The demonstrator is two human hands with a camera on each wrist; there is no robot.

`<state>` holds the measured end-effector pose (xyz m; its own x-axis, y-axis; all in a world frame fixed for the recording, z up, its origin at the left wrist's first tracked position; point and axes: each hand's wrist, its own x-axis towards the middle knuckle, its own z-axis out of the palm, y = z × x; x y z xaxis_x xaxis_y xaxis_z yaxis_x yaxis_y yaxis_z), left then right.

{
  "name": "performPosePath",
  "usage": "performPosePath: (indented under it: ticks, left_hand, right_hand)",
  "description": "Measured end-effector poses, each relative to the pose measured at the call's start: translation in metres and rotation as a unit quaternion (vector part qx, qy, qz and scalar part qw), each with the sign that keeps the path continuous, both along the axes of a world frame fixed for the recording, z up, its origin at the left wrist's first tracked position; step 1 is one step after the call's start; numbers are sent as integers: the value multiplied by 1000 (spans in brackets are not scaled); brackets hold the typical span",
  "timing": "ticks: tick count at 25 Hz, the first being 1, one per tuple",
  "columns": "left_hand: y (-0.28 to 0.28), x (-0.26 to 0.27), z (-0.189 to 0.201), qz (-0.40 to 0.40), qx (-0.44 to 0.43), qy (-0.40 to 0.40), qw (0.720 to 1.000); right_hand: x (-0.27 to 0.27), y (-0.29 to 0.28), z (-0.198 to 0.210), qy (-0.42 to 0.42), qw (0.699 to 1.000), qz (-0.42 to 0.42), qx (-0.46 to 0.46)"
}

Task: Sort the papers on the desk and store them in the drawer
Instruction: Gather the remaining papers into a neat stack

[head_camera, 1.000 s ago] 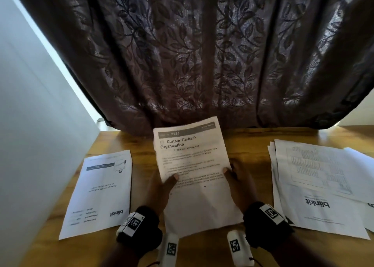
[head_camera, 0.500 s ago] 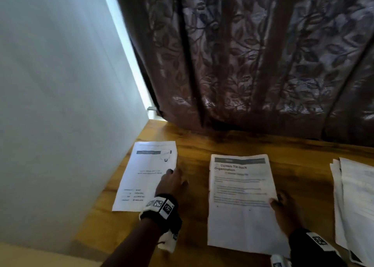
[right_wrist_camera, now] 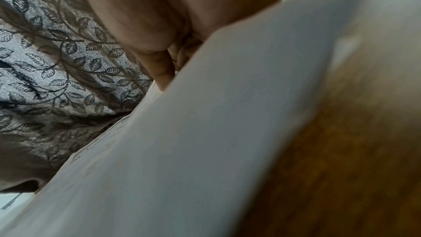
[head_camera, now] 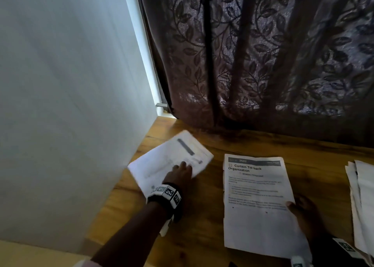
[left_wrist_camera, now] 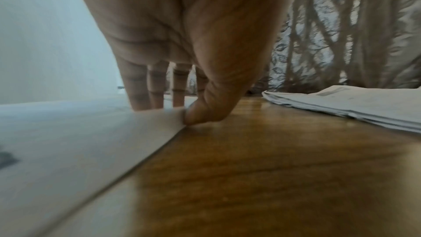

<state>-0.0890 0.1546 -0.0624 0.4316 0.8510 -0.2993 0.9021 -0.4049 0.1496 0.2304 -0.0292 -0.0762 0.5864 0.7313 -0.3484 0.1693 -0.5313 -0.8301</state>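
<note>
A white printed sheet [head_camera: 162, 161] lies askew at the desk's left end, blurred by motion. My left hand [head_camera: 179, 173] presses on it with straight fingers [left_wrist_camera: 141, 96]; the thumb [left_wrist_camera: 200, 113] sits against the sheet's edge [left_wrist_camera: 79, 141]. In the middle lies the "Curtain Tie-back Organization" paper [head_camera: 257, 202], which looks a few sheets thick [left_wrist_camera: 353, 104]. My right hand [head_camera: 297, 210] grips its right edge, thumb [right_wrist_camera: 159, 68] on top and fingers underneath, with that side lifted off the desk [right_wrist_camera: 205, 141]. No drawer is in view.
The wooden desk [head_camera: 202, 216] runs up to a white wall [head_camera: 60, 104] on the left and a dark leaf-patterned curtain [head_camera: 263, 64] behind. A loose pile of papers [head_camera: 362, 202] lies at the right edge of view.
My left hand let go of the Curtain paper, reached to the left sheet and has turned it clockwise on the desk. The right hand keeps its hold. My view swung left.
</note>
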Motion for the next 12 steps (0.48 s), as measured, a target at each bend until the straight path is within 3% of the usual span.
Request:
performPosePath:
  ticks: [2, 4, 7, 12]
  left_hand:
    - [-9, -6, 6, -97, -29, -18, 995]
    - [-13, -16, 11, -135, -37, -20, 990]
    - [-12, -31, 12, -95, -58, -32, 993]
    - [-19, -2, 9, -72, 28, -29, 997]
  right_hand:
    - [1, 1, 0, -2, 1000, -5, 6]
    - [-1, 1, 1, -5, 1000, -5, 9]
    - [0, 2, 2, -1, 1000, -13, 17]
    - [3, 4, -2, -26, 999, -2, 19]
